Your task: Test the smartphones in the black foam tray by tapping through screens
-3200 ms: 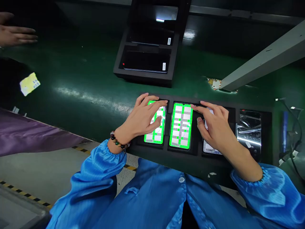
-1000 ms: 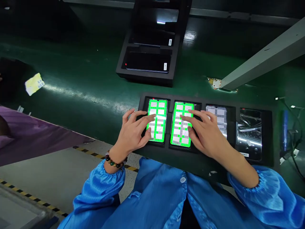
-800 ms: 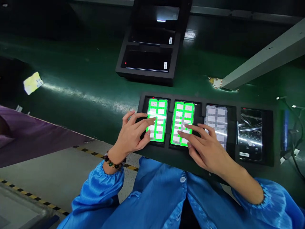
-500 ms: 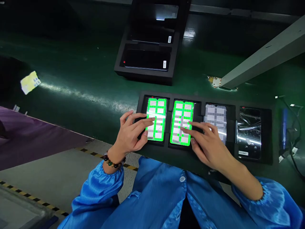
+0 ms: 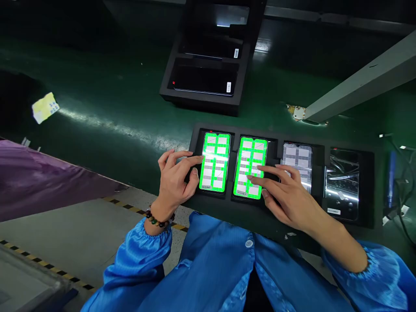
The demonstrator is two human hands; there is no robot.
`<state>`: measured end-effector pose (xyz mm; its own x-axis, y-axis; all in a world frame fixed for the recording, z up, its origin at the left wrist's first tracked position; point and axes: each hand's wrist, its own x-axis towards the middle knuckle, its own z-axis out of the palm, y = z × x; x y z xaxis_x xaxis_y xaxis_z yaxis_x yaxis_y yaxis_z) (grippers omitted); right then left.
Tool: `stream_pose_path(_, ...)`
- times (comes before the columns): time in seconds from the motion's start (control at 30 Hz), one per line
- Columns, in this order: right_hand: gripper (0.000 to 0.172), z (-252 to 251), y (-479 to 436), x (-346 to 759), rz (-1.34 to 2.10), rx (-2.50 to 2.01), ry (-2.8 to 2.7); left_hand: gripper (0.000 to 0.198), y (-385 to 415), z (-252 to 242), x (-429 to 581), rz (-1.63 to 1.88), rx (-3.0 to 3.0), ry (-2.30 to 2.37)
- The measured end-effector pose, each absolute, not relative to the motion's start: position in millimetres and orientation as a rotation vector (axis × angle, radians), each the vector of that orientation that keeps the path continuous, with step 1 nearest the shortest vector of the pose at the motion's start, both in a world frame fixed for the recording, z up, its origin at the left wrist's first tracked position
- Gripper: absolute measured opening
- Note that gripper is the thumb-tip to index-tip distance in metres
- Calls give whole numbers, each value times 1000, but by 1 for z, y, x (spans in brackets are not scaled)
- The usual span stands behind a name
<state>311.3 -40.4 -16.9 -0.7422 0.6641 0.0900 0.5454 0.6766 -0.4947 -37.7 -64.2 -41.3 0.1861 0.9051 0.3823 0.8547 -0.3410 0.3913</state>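
Observation:
Four slots would overstate my view, so: several smartphones lie face up in a black foam tray (image 5: 366,186) before me. My left hand (image 5: 178,178) is open, its index fingertip at the left edge of the leftmost smartphone (image 5: 212,167), whose screen shows green with white and grey blocks. Over the second smartphone (image 5: 243,167), lit the same way, my right hand (image 5: 286,190) reaches from the right with fingers apart, two fingertips on the screen. A third smartphone (image 5: 297,154) with a grey-block screen is partly hidden by that hand. The rightmost smartphone (image 5: 342,182) is dark under shiny film.
Behind stands another black tray (image 5: 201,100) with dark smartphones (image 5: 203,80). A grey metal post (image 5: 351,82) slants in at the right. Cables (image 5: 404,182) and a blue pen-like object (image 5: 391,177) lie at the far right, a yellow packet (image 5: 45,107) at the left.
My left index finger has drawn back leftward from the leftmost screen to its edge. My right fingertips remain on the second screen, where a few grey blocks have turned green.

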Motion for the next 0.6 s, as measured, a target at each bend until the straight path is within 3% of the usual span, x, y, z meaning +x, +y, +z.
stream_pose_path(0.2,45,-17,-31,299,570,-1045,-2602,31,-63,-36,-34,772,2425,1682)
stream_pose_path(0.43,51,-19,-22,281,595,-994,-2614,41,-53,-29,-18,616,2540,1383)
stream_pose_path(0.6,41,-15,-29,321,543,-1102,-2581,38,-54,-28,-27,649,2548,1417)
